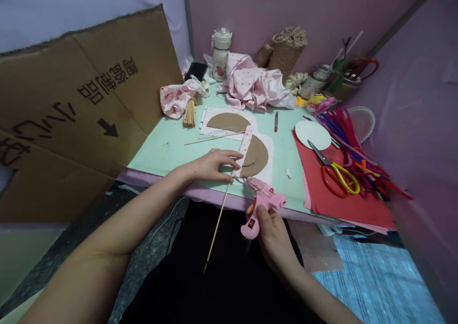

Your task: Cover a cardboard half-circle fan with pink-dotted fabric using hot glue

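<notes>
My right hand (274, 231) grips a pink hot glue gun (265, 197) by its handle. The gun's nozzle points up and left, at the lower edge of a piece of dotted white-and-pink fabric (267, 164). On that fabric rests a brown cardboard half-circle (258, 154). My left hand (212, 165) lies with fingers stretched out, its fingertips touching the fabric's left edge, which appears folded over. Under its thumb, a thin wooden stick (217, 226) runs down past the table edge over my lap. Whether the thumb presses on the stick I cannot tell.
Behind lies a second cardboard half-circle (229, 121) on fabric, with another stick (213, 138). Scissors (338, 171) and a white paper disc (313, 134) lie on red sheets (361, 204) at right. A large cardboard panel (89, 114) stands left. Crumpled fabric (250, 83) and a bottle (221, 54) stand behind.
</notes>
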Demonstrator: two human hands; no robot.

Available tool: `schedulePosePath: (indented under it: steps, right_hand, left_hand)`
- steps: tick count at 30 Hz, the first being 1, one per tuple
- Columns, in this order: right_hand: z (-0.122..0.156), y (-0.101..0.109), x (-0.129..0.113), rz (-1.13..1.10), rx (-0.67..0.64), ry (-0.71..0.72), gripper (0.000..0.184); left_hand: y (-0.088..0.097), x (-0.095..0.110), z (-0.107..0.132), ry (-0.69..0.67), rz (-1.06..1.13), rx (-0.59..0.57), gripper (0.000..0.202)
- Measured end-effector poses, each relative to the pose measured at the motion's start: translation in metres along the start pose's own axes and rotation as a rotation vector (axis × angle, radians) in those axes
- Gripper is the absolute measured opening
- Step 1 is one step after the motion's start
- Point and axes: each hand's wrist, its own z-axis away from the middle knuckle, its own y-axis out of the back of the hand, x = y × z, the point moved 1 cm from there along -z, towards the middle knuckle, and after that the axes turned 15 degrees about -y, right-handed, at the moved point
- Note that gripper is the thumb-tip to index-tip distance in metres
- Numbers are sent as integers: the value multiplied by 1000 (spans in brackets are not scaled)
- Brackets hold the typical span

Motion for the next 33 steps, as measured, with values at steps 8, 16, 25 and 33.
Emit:
schedulePosePath:
  steps: [8, 16, 25, 33]
  right_hand:
    - [-2, 3, 2, 12, 24, 18, 62]
    - [-6, 6, 7, 17, 41, 31, 56]
    - [-8, 7, 5, 8, 41, 25, 57]
    - [-7, 8, 0, 31, 38, 16, 57]
  left_hand:
    - [0, 2, -1, 25, -3, -17, 34]
    - [0, 2, 0, 13, -4, -1, 33]
    - [1, 4, -1, 15, -9, -1, 33]
    - [1, 3, -1, 9, -14, -4, 33]
